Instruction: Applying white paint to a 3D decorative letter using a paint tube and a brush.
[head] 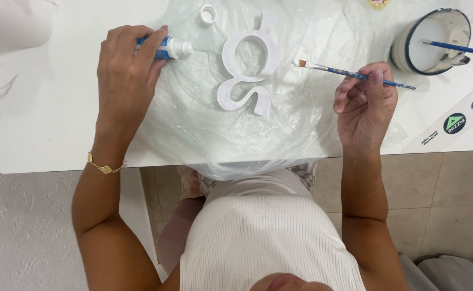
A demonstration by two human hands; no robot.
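Observation:
My left hand [124, 70] grips a small blue and white paint tube [167, 49] with its cap off, nozzle pointing right toward a white letter-shaped cutout [231, 81]. The cutout lies flat on a clear plastic sheet [193, 129] spread over the white table [37, 129]. My right hand [364, 102] holds a thin blue-handled paintbrush [349, 73], its bristles hovering just right of the cutout. The tube's white cap [208, 14] sits on the plastic above the cutout.
A white enamel mug [427, 43] with a dark rim stands at the top right with a second blue brush [457, 47] resting in it. A white printed strip [454, 124] lies near the table's right edge. Tiled floor shows below.

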